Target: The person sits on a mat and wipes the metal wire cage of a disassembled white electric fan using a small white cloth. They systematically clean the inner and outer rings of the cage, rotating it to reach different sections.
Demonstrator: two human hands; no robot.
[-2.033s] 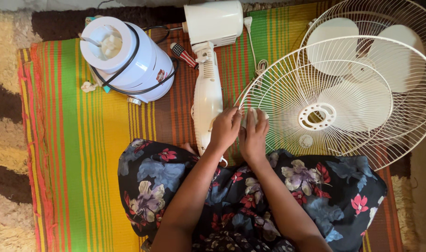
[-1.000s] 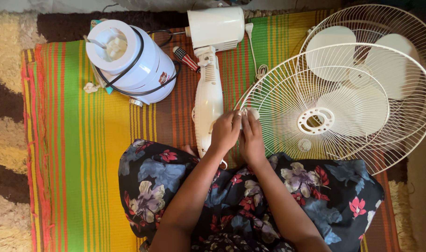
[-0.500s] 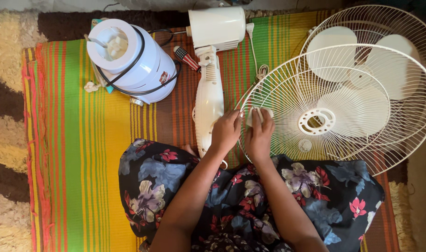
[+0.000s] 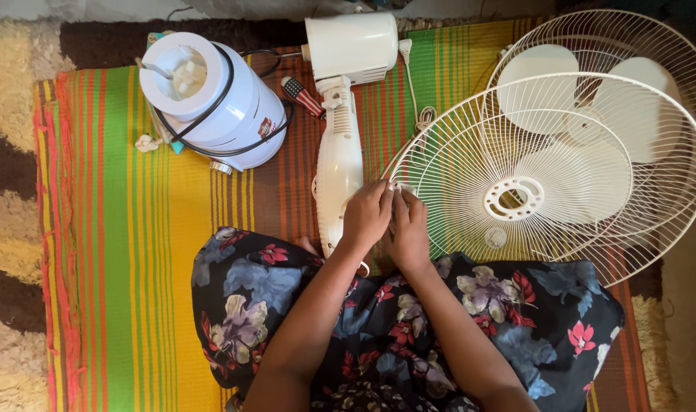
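On the striped mat (image 4: 134, 229), the white fan grille (image 4: 546, 168) lies flat, spreading toward 3 o'clock from both hands. The left hand (image 4: 367, 215) and right hand (image 4: 407, 229) pinch its near rim with curled fingers, side by side, touching.

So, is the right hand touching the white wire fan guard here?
Touching. The head view shows the right hand with its fingertips on the near rim of the white wire fan guard, close beside the left hand.

Fan grille (image 4: 546, 175) right of motor housing (image 4: 340, 152); blades (image 4: 638, 107) seemingly beneath.
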